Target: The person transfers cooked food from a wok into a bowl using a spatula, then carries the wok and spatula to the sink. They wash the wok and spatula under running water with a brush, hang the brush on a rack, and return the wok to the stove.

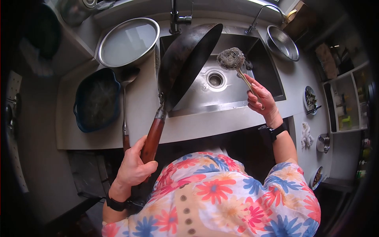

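My left hand [135, 165] is wrapped round the wooden handle of a dark wok [179, 65]. The wok is tilted on its side over the left part of the steel sink [237, 93], its inside turned toward the right. In my right hand [261, 98] is the thin handle of a steel wool pot scrubber [231, 59]. The scrubber's wiry head hangs above the sink, up and right of the drain [215, 79], apart from the wok.
Left of the sink lie a metal basin [103, 55] of cloudy liquid, a blue tub [79, 114] and a ladle [125, 102]. Behind it stands a faucet [174, 23]. To the right are a steel bowl [295, 55], a plate of food [306, 104] and a white cloth [306, 136].
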A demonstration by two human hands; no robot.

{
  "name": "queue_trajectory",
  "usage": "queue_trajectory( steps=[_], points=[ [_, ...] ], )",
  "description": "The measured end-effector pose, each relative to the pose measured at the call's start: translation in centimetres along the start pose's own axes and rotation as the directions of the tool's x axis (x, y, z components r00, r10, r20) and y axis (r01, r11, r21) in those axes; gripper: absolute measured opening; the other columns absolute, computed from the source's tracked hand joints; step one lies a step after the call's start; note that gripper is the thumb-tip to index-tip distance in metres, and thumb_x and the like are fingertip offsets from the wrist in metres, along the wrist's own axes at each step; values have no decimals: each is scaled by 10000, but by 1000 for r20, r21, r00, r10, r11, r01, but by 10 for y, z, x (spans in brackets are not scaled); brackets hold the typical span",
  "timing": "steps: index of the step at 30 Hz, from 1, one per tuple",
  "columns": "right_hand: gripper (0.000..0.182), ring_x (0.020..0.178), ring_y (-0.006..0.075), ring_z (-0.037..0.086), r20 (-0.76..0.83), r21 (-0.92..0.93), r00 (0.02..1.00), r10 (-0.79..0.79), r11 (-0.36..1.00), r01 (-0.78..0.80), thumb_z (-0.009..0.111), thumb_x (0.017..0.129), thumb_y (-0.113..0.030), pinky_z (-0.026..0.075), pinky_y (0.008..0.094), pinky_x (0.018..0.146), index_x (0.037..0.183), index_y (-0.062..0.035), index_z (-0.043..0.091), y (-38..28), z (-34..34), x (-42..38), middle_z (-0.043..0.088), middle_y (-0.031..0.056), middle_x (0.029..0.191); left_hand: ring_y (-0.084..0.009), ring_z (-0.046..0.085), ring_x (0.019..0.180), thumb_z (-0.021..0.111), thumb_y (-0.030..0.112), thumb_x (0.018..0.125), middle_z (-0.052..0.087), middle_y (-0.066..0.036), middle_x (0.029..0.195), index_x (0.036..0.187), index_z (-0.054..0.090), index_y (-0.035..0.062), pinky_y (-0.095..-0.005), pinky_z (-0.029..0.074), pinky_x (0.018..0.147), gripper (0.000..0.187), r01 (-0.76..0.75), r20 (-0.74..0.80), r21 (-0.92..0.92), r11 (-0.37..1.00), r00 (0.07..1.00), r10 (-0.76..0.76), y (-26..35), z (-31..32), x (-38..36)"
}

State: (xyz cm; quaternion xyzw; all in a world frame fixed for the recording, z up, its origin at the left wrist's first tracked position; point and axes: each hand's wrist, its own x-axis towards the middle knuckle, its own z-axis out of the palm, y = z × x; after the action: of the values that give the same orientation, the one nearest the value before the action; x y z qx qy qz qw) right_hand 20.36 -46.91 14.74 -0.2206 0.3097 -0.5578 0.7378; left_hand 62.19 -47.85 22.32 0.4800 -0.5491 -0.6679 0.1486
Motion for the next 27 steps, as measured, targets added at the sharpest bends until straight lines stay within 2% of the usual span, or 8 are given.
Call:
queue_trajectory(
  steps=[5, 10, 14, 15, 16, 19, 24, 27],
  points=[
    [419, 331, 55, 337, 82, -15, 996, -30, 999, 32, 334, 948, -153, 304, 182, 304, 1359, -117, 263, -2, 5, 0, 423, 23, 575, -64, 467, 436, 555, -5, 658, 493, -4, 647, 1183, 395, -49, -216, 382, 377, 551, -7, -1, -15, 1000, 1000, 7, -5, -4, 0],
    [392, 337, 47, 318, -287, -37, 957, 43, 998, -56, 358, 939, -152, 295, 168, 325, 1331, -133, 332, 4, 5, 6, 442, 11, 589, -60, 469, 450, 565, 4, 654, 485, 1, 663, 1180, 405, -36, -215, 385, 387, 551, -19, 14, -10, 1000, 1000, 19, -6, -9, -1],
    [410, 314, 70, 333, -104, 23, 994, -19, 999, 22, 287, 952, -169, 310, 181, 308, 1360, -138, 258, -6, 33, -3, 462, 32, 584, -87, 493, 548, 576, 53, 655, 502, -21, 754, 1175, 418, -19, -232, 416, 482, 548, 57, 44, 4, 998, 997, -57, 0, -14, -1],
    [418, 304, 76, 337, -96, -3, 994, -55, 998, 55, 281, 949, -152, 320, 189, 292, 1365, -138, 239, -12, 44, -3, 461, 43, 579, -122, 504, 633, 574, 81, 649, 507, -37, 756, 1154, 432, -13, -271, 432, 580, 533, -144, 22, 54, 988, 989, 143, -16, -16, 3],
    [432, 304, 80, 351, -43, -16, 995, -91, 996, 90, 286, 945, -142, 330, 190, 282, 1371, -139, 218, -18, 57, -4, 462, 50, 578, -164, 511, 670, 561, 93, 643, 508, -65, 738, 1137, 442, -6, -303, 429, 636, 518, -83, 28, 153, 985, 996, 80, -5, -19, -1],
    [484, 302, 70, 356, 32, -110, 983, -183, 977, 185, 287, 922, -87, 328, 192, 263, 1387, -142, 164, -34, 112, -1, 416, 47, 558, -87, 511, 539, 575, 48, 662, 502, -23, 703, 1189, 412, 1, -235, 409, 467, 554, -159, 17, 153, 975, 987, 159, -22, -29, 2],
    [234, 315, 116, 433, 294, -174, 956, 13, 984, 40, 302, 927, -102, 365, 237, 268, 1093, -43, 456, -44, 222, 50, 494, 106, 603, -145, 562, 600, 544, 65, 655, 527, -86, 694, 1114, 449, 17, -288, 440, 512, 471, -79, 66, 214, 974, 996, 66, -10, -34, -10],
    [231, 356, 148, 454, 324, -363, 937, 127, 932, -1, 350, 920, -131, 398, 266, 319, 1072, -27, 488, -30, 303, 99, 514, 117, 611, -296, 580, 688, 547, 101, 640, 563, -161, 717, 1055, 470, 16, -358, 452, 616, 430, -213, 19, 248, 945, 977, 215, -27, -33, -7]
  ],
)
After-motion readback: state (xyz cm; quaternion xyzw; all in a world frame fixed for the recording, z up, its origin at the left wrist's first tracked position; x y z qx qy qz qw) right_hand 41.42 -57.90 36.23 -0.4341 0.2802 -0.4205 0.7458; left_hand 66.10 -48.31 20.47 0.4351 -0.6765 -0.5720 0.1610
